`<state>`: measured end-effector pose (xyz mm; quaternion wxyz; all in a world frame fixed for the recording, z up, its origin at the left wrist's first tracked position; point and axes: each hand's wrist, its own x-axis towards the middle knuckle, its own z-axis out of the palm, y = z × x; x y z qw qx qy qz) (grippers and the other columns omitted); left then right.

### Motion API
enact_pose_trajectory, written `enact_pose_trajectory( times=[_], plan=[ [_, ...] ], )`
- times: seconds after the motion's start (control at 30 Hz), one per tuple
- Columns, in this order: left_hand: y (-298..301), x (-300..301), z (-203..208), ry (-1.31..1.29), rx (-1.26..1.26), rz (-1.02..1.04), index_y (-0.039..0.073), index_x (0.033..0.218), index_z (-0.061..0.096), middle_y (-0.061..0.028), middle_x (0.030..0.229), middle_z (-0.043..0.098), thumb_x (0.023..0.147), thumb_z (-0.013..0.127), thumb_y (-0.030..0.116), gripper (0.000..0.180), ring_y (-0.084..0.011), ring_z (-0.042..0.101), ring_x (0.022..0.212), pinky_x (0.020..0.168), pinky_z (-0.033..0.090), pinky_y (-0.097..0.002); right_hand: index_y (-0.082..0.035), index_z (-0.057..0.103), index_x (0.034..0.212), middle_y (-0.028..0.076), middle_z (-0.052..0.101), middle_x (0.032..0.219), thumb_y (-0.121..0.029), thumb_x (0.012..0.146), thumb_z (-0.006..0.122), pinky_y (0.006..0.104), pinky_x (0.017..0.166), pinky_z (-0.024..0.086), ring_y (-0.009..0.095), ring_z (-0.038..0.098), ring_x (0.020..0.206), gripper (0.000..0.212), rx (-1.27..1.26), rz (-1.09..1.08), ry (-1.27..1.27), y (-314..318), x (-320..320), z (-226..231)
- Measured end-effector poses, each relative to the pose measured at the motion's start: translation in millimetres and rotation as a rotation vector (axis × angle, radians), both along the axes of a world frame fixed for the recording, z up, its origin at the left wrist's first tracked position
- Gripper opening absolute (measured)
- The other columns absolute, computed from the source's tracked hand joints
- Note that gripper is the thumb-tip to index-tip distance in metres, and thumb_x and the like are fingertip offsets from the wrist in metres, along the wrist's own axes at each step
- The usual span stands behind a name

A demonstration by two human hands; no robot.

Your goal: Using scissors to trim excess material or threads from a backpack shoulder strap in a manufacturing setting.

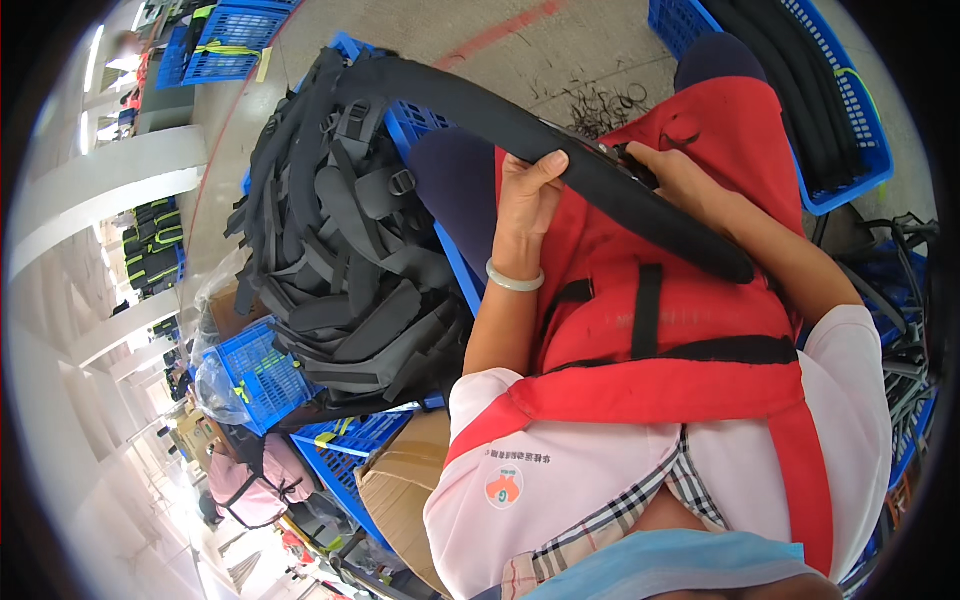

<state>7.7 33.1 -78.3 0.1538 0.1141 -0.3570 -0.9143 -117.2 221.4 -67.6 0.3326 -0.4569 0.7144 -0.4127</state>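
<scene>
A long black padded strap lies slantwise over my lap, its rounded near end at the right and its far part reaching the heap of straps at the left. My left hand is closed round it, thumb on top and fingers underneath. My right hand grips black-handled scissors against the strap's far edge. Their blades are partly hidden, and whether they are cutting cannot be told. A red apron covers my lap beneath the strap.
At my left, dark grey and black straps with buckles are heaped high over a blue crate. Another blue crate at far right holds long black pieces. Dark trimmings litter the floor ahead. A cardboard box stands near my left side.
</scene>
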Motion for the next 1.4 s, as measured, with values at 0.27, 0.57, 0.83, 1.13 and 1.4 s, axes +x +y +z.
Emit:
enact_pose_trajectory(
  times=[0.27, 0.57, 0.83, 1.13, 1.4],
  plan=[
    [5, 0, -1, -0.046, -0.048, -0.013, 0.004, 0.104, 0.063, -0.0083, 0.099, 0.068, 0.080, 0.071, -0.002, 0.026, -0.0229, 0.066, 0.093, 0.087, 0.052, -0.0363, 0.001, 0.051, 0.103, 0.026, 0.062, 0.088, -0.012, 0.079, 0.069, 0.0435, 0.069, 0.047, 0.044, 0.061, 0.084, 0.033, 0.081, -0.032, 0.080, -7, -8, 4],
    [8, -9, -4, -0.090, -0.058, 0.052, 0.005, 0.108, 0.062, -0.0075, 0.104, 0.066, 0.083, 0.068, 0.003, 0.025, -0.0200, 0.062, 0.097, 0.089, 0.048, -0.0356, -0.008, 0.054, 0.093, -0.004, 0.054, 0.072, -0.031, 0.095, 0.059, 0.0208, 0.054, 0.035, 0.003, 0.047, 0.062, 0.024, -0.102, -0.208, -0.552, 8, -27, 20],
    [26, -61, 24, -0.151, -0.152, -0.029, 0.000, 0.124, 0.053, -0.0080, 0.113, 0.061, 0.096, 0.058, 0.020, 0.035, -0.0169, 0.060, 0.096, 0.085, 0.050, -0.0307, -0.004, 0.057, 0.096, -0.001, 0.057, 0.083, -0.020, 0.082, 0.075, 0.0251, 0.068, 0.044, 0.007, 0.052, 0.077, 0.028, -0.140, -0.252, -0.599, 22, -40, 42],
    [17, -59, -16, -0.264, -0.180, -0.211, 0.003, 0.120, 0.059, -0.0083, 0.108, 0.065, 0.096, 0.057, 0.016, 0.028, -0.0159, 0.063, 0.087, 0.075, 0.051, -0.0278, -0.004, 0.064, 0.089, 0.010, 0.067, 0.087, -0.021, 0.090, 0.065, 0.0287, 0.065, 0.048, 0.016, 0.060, 0.069, 0.017, -1.001, -1.060, -0.839, 109, -181, -27],
    [19, -59, -21, -0.378, -0.288, -0.227, 0.002, 0.120, 0.058, -0.0082, 0.106, 0.064, 0.095, 0.057, 0.011, 0.027, -0.0149, 0.063, 0.085, 0.074, 0.050, -0.0267, -0.004, 0.060, 0.087, 0.005, 0.064, 0.079, -0.018, 0.082, 0.073, 0.0237, 0.061, 0.043, 0.009, 0.054, 0.066, 0.020, -0.313, -1.177, -0.572, 94, -157, -108]
  ],
)
